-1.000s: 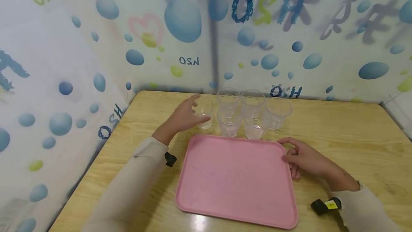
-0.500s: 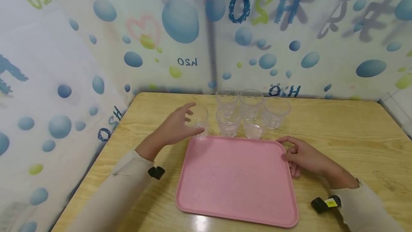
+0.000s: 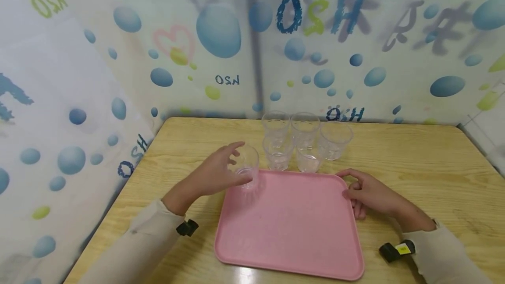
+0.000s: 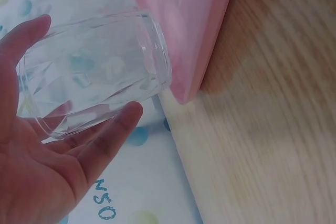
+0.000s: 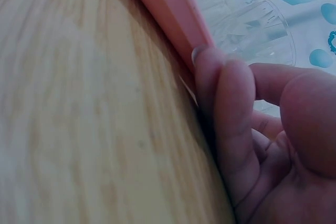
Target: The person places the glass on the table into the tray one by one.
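My left hand (image 3: 215, 172) grips a clear faceted tumbler (image 3: 249, 157) from its left side, thumb on the near side and fingers curled round the far side. In the left wrist view the tumbler (image 4: 100, 72) has nothing visible in it, and its base is right by the pink tray (image 4: 184, 30). Seen from the head, it overlaps the far left corner of the rectangular pink tray (image 3: 289, 227). At that tray's far right corner, my right hand (image 3: 372, 192) pinches the rim with thumb and bent fingers. Its fingertips (image 5: 233, 85) press the tray's side in the right wrist view.
Several more clear tumblers (image 3: 278, 154) stand upright in a close group just behind the tray's far edge. A light wooden table (image 3: 426, 161) lies under everything. The printed wall (image 3: 315, 60) with blue drops borders its back and left.
My left hand has drawn the tumbler from beside the group toward me, over the tray's far left corner. The right hand stays at the rim; the tray has not visibly moved.
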A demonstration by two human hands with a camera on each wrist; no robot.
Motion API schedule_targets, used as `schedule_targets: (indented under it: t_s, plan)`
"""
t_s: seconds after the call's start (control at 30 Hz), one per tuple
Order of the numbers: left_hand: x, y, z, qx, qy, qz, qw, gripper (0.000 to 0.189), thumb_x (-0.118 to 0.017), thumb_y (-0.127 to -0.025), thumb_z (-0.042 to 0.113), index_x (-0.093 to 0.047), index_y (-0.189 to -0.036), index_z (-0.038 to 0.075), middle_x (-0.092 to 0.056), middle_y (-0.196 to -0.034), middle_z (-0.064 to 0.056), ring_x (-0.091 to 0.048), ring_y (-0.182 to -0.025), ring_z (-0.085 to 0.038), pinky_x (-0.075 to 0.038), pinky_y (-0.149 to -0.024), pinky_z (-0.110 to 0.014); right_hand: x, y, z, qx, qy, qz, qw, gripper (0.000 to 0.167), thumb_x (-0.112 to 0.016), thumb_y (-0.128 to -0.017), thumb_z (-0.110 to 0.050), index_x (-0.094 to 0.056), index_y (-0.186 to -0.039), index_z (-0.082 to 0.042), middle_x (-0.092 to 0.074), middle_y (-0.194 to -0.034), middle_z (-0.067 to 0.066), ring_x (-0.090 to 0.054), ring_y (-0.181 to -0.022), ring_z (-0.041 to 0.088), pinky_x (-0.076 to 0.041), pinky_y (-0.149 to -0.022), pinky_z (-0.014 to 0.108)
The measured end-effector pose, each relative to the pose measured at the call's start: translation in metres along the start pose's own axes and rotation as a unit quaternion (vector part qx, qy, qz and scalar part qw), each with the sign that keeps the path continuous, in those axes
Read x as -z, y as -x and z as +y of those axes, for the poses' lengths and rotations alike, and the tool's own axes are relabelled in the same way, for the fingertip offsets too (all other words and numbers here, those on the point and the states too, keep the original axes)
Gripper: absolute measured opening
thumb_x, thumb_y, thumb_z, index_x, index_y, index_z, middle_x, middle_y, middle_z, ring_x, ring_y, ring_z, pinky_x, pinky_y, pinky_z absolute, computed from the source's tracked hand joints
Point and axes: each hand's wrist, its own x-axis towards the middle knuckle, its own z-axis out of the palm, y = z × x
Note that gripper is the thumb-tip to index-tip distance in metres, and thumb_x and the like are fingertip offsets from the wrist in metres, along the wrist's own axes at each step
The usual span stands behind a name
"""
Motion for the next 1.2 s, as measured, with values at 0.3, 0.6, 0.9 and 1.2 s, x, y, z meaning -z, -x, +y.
schedule_targets:
  t_s: [0.3, 0.6, 0.9, 1.2]
  plan:
    - [-0.006, 0.004, -0.001, -0.005, -0.014, -0.001, 0.9999, 0.092, -0.081, -0.082, 0.044, -0.031, -0.155, 0.023, -0.051, -0.142, -0.015, -0.056, -0.127, -0.034, -0.054, -0.096, -0.047, -0.001, -0.001, 0.001, -0.008, 0.003, 0.004, 1.0000, 0.052, -0.059, -0.101, -0.016, -0.035, -0.147, -0.004, -0.060, -0.072, 0.009, -0.065, -0.050, 0.018, -0.058, -0.052, 0.045]
    - [-0.011, 0.005, -0.004, -0.011, -0.003, -0.015, 0.9998, 0.094, -0.081, -0.081, 0.045, -0.029, -0.156, 0.023, -0.048, -0.145, -0.015, -0.056, -0.128, -0.032, -0.054, -0.096, -0.045, -0.001, 0.000, -0.002, -0.009, -0.002, 0.003, 0.9999, 0.054, -0.059, -0.101, -0.016, -0.034, -0.147, -0.003, -0.060, -0.071, 0.009, -0.065, -0.049, 0.018, -0.058, -0.051, 0.043]
    - [-0.014, 0.008, -0.002, -0.012, -0.014, -0.014, 0.9997, 0.096, -0.083, -0.080, 0.041, -0.029, -0.157, 0.021, -0.049, -0.143, -0.016, -0.057, -0.127, -0.030, -0.054, -0.097, -0.044, 0.000, 0.001, -0.001, -0.007, 0.002, 0.005, 1.0000, 0.055, -0.060, -0.100, -0.015, -0.034, -0.147, -0.003, -0.060, -0.071, 0.009, -0.065, -0.050, 0.018, -0.058, -0.051, 0.042]
    - [-0.012, 0.009, -0.001, -0.017, -0.038, -0.028, 0.9987, 0.104, -0.082, -0.079, 0.048, -0.021, -0.159, 0.023, -0.042, -0.151, -0.016, -0.053, -0.132, -0.032, -0.051, -0.102, -0.049, 0.000, 0.000, -0.002, -0.007, 0.003, 0.007, 0.9999, 0.054, -0.060, -0.101, -0.016, -0.035, -0.147, -0.004, -0.061, -0.071, 0.008, -0.065, -0.049, 0.017, -0.058, -0.051, 0.041]
